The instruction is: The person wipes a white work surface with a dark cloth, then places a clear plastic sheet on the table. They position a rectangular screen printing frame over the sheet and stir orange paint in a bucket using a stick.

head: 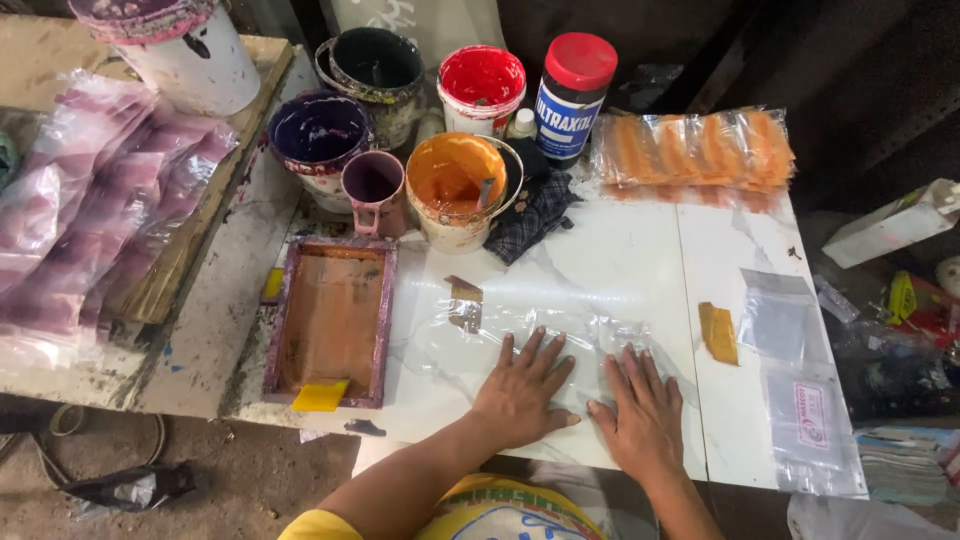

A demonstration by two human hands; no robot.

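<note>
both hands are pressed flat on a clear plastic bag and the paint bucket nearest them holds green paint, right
Not quite. In the head view the left hand and right hand do lie flat on the clear plastic bag, but the nearest paint bucket holds orange paint, not green.

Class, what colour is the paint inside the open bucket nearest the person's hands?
Orange; the orange paint bucket shows best in the head view.

White marbled counter [640, 260] with grey veins. Orange paint in the bucket [455, 180], red in the tub [481, 78], purple in the pot [318, 130]. Checked dark cloth [535, 215]. Purple-stained frame [333, 320] with a brown-orange screen.
</note>
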